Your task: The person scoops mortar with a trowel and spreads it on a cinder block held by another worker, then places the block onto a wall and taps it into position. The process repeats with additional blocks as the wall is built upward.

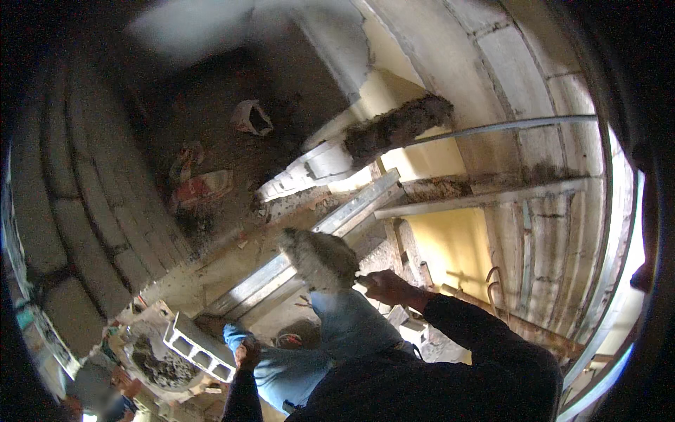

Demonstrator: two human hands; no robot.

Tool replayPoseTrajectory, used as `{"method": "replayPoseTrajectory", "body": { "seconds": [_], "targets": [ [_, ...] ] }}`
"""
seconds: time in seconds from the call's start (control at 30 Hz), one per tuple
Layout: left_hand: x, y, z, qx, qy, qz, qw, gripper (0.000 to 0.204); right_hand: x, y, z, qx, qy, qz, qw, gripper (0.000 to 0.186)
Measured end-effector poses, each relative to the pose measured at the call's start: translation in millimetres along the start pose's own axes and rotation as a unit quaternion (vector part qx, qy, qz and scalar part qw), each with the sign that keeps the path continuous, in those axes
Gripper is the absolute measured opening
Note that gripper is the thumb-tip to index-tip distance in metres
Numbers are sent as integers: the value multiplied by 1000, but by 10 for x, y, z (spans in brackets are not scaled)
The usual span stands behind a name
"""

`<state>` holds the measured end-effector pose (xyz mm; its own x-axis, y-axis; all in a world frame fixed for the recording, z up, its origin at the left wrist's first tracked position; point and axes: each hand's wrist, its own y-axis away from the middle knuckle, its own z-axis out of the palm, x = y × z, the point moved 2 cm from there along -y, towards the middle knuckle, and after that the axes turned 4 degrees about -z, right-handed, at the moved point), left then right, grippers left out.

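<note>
In the head view, I find a broad, flat grey tool thick with rough mortar [320,260] near the middle of the frame, angled across a long pale metal beam [260,281]. My right hand [394,290], right of centre, is closed around its near end; the handle itself is mostly hidden. I judge the tool stiff but front-heavy, its damp-looking load apt to slide off if tipped, so I would hold it close behind the blade and keep it level.

My left hand [246,352], at lower centre-left, is against blue cloth [235,336] beside the end of a grey hollow concrete block [199,346]; I cannot tell whether it grasps either. The block looks heavy and brittle at its thin webs.

The beam's long edge passes right beneath the tool, and a yellow panel [450,243] bounds the right. A co-worker [95,383] crowds the lower left. The widest room seems to lie toward the upper left, over dark flooring with a red-and-white sack [204,188].
</note>
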<state>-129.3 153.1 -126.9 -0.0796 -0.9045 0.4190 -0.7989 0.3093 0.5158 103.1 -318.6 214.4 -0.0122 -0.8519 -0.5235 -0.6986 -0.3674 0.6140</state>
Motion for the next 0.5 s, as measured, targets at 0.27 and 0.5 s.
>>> {"method": "replayPoseTrajectory", "body": {
  "seconds": [0.27, 0.5],
  "targets": [
    [98, -19, -290, -119, 102, -16, 988, 40, 770, 604, -53, 209, -513, 274, 786, 24],
    [90, 72, -627, -87, 113, -35, 989, 48, 901, 32, -1015, 358, -568, 240, 701, 20]
  ]
}}
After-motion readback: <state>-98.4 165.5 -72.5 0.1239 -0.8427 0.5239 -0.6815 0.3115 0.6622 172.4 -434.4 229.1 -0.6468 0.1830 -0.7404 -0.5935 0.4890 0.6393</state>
